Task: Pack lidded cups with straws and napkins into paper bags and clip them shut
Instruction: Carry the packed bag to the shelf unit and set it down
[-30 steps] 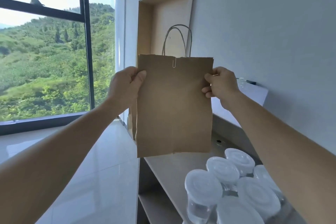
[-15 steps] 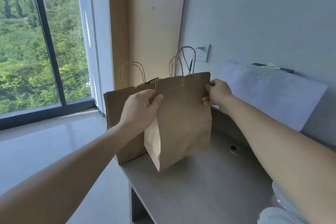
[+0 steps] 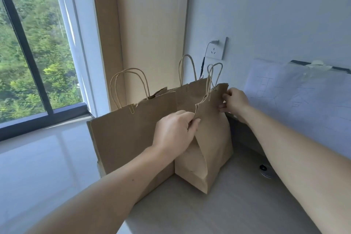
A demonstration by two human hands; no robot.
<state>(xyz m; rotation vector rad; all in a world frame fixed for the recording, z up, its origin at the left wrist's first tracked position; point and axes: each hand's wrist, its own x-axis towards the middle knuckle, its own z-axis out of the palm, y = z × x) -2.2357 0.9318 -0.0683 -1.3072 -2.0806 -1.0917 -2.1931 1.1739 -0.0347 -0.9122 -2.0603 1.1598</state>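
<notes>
A brown paper bag [image 3: 210, 146] with twine handles stands on the grey counter [image 3: 218, 205], its folded top held by a paper clip [image 3: 209, 96]. My left hand [image 3: 175, 131] pinches the bag's top left corner. My right hand [image 3: 234, 100] pinches its top right edge. Left of it stands a larger clipped paper bag [image 3: 125, 135] at the counter's end, and a third clipped bag [image 3: 187, 95] stands behind, against the wall. No cups, straws or napkins are in view.
A wall socket [image 3: 216, 50] with a plugged cable sits above the bags. A sheet of white paper [image 3: 296, 99] leans on the wall at the right. A round cable hole [image 3: 265, 170] is in the counter. A window [image 3: 34, 43] and pale floor lie to the left.
The bag went from held up in the air down onto the counter beside the other bags. My view dropped and turned; the lidded cups left the frame.
</notes>
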